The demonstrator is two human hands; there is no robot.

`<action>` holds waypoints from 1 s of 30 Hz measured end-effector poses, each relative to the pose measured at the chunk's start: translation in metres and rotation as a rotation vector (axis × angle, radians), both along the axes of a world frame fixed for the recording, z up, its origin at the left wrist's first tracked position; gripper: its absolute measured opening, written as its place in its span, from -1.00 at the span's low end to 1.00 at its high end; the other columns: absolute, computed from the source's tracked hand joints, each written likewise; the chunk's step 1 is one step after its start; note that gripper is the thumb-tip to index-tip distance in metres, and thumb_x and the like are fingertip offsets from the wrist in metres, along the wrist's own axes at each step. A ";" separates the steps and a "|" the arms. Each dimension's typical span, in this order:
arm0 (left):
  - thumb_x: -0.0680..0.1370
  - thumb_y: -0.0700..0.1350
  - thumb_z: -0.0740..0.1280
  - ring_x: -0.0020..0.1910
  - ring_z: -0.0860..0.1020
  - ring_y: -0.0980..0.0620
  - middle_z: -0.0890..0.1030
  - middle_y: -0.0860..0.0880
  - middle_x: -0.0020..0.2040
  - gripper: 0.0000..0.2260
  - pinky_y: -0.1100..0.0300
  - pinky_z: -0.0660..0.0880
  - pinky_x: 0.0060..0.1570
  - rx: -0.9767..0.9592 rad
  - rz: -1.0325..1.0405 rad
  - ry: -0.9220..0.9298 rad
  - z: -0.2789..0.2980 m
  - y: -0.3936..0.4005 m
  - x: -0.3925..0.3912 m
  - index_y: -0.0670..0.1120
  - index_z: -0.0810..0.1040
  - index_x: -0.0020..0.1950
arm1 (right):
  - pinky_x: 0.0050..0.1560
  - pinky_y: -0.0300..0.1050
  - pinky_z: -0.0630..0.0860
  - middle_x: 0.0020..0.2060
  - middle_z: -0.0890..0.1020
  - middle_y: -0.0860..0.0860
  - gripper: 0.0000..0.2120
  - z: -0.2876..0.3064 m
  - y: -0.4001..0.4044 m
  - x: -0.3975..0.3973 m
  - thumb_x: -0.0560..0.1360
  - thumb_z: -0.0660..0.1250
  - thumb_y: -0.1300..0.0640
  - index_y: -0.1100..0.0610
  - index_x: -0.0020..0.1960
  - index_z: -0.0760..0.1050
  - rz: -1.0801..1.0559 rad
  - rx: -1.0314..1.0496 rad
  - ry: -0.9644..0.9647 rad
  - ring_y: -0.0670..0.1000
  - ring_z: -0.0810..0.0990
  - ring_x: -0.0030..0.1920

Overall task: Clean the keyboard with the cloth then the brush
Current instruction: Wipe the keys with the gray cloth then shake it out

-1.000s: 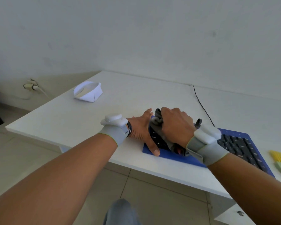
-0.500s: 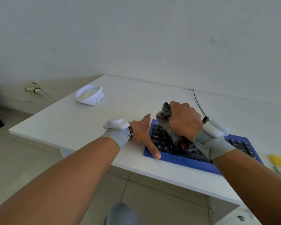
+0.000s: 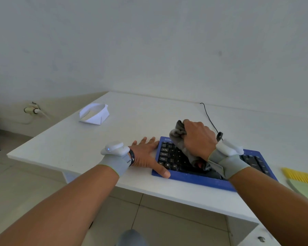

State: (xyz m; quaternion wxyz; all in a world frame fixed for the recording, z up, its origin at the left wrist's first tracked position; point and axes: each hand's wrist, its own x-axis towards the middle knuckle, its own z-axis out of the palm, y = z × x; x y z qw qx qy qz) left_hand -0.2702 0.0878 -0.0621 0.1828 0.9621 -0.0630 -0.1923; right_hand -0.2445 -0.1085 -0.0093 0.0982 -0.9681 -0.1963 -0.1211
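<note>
A blue keyboard (image 3: 190,178) with black keys lies near the front edge of the white table (image 3: 100,144). My right hand (image 3: 198,137) is clenched on a bunched grey cloth (image 3: 177,133) and presses it onto the keys in the keyboard's left half. My left hand (image 3: 146,157) lies flat on the table against the keyboard's left end, fingers spread, thumb on its front left corner. A brush (image 3: 300,176) with yellow bristles and a pale green body lies at the right edge of the view.
A folded white paper boat (image 3: 94,113) sits at the table's back left. The keyboard's black cable (image 3: 209,117) runs toward the wall. The table's front edge lies just below the keyboard, with tiled floor beneath.
My right hand with the cloth has slid from the keyboard's left end toward the right and rear across the keys. My left hand stays braced at the left end.
</note>
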 end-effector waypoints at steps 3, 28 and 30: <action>0.16 0.51 0.38 0.57 -0.31 0.01 -0.22 0.09 0.62 0.15 -0.16 -0.32 0.50 0.001 0.000 -0.028 -0.003 -0.001 -0.005 0.25 -0.15 0.59 | -0.22 -0.03 0.32 -0.09 0.49 0.07 -0.87 -0.006 0.011 -0.015 0.54 0.18 0.08 0.11 0.04 0.32 0.156 -0.045 -0.070 0.22 0.53 -0.09; 0.03 0.55 0.28 0.58 -0.25 0.03 -0.18 0.09 0.62 0.24 -0.12 -0.30 0.51 -0.037 0.019 -0.020 -0.001 -0.002 -0.015 0.19 -0.14 0.60 | -0.12 -0.04 0.42 -0.02 0.57 -0.04 -0.76 -0.024 -0.024 -0.009 0.52 0.25 0.08 -0.03 0.19 0.44 0.341 -0.035 0.028 0.07 0.53 0.03; 0.04 0.55 0.29 0.58 -0.25 0.03 -0.18 0.09 0.62 0.23 -0.12 -0.30 0.51 -0.041 0.012 -0.013 -0.001 -0.002 -0.014 0.19 -0.14 0.60 | -0.12 -0.07 0.41 -0.01 0.59 -0.08 -0.73 -0.021 -0.034 -0.008 0.48 0.32 0.08 -0.07 0.18 0.47 0.338 -0.022 0.084 0.03 0.53 0.02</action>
